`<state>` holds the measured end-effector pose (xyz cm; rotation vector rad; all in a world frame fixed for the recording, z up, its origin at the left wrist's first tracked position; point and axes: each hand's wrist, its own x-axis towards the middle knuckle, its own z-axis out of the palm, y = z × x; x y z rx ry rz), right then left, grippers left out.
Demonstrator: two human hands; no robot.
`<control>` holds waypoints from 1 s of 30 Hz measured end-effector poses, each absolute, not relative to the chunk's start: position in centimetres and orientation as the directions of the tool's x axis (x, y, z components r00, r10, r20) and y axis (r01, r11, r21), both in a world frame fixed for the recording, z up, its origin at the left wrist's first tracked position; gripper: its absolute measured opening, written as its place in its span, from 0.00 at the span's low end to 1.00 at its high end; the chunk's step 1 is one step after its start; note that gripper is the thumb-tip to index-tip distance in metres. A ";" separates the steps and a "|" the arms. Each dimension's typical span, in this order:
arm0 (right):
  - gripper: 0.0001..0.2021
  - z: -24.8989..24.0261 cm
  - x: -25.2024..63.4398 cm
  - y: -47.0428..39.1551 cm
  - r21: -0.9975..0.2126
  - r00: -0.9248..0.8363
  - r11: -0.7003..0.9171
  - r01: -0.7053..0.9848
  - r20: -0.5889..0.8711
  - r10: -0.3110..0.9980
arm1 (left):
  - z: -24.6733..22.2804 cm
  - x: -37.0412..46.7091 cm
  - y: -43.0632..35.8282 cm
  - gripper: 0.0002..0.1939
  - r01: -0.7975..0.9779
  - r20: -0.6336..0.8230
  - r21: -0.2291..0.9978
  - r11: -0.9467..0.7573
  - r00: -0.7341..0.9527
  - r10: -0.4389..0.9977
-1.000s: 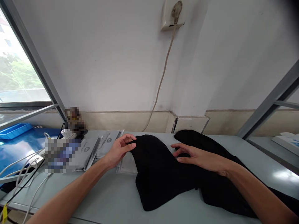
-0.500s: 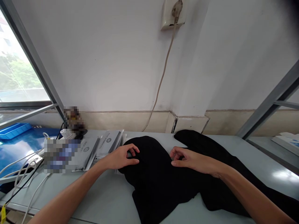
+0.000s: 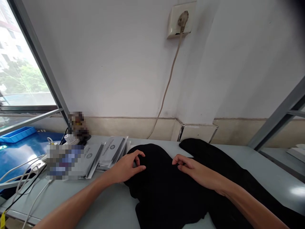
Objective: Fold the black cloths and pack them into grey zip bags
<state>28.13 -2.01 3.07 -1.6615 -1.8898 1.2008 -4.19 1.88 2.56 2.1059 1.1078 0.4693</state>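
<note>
A piece of black cloth [image 3: 164, 194], perhaps a garment, lies spread over the grey tabletop with a rounded part towards the wall. On its left side, my left hand [image 3: 131, 163] has its fingers bent and a clear gap between thumb and fingertips, with nothing in it. Over the same cloth, to the right, is my right hand [image 3: 190, 167], its fingers curled loosely and the thumb apart from the forefinger. Whether either hand's fingertips touch the fabric I cannot tell. A long black stretch of cloth [image 3: 228, 162] runs beyond my right forearm to the right edge.
Grey packages in clear plastic [image 3: 111, 151] lie left of the cloth. White cables [image 3: 28, 178] and a blue tray [image 3: 17, 134] are at far left. A cord [image 3: 170, 74] hangs from a wall socket [image 3: 182, 20]. Metal frame posts [image 3: 277, 111] flank the table.
The view has shifted slightly, so the scene sits a little lower. The fingers of my right hand have changed pose, the thumb now drawn back from the forefinger. The cloth looks much the same.
</note>
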 end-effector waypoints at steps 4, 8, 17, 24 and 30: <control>0.08 2.9 28.3 -2.0 -0.775 -0.225 -0.066 0.629 -0.263 0.938 | 2.8 -4.1 1.8 0.24 0.567 -0.016 0.740 -0.362 0.553 0.833; 0.11 3.0 28.6 -2.0 -0.793 -0.211 -0.109 0.600 -0.288 0.934 | 2.4 -3.8 1.9 0.20 0.575 0.037 0.721 -0.387 0.525 0.850; 0.18 4.3 27.7 -2.0 -0.850 -0.355 -0.065 0.523 -0.286 0.890 | 2.4 -3.3 1.8 0.21 0.547 0.110 0.732 -0.406 0.493 0.863; 0.09 4.4 28.3 -2.3 -0.879 -0.315 -0.117 0.462 -0.285 0.905 | 2.0 -3.4 2.0 0.20 0.555 0.114 0.723 -0.412 0.493 0.863; 0.05 3.1 28.3 -1.7 -0.836 -0.348 -0.048 0.546 -0.279 0.895 | 1.9 -3.5 2.0 0.22 0.562 0.119 0.715 -0.416 0.488 0.864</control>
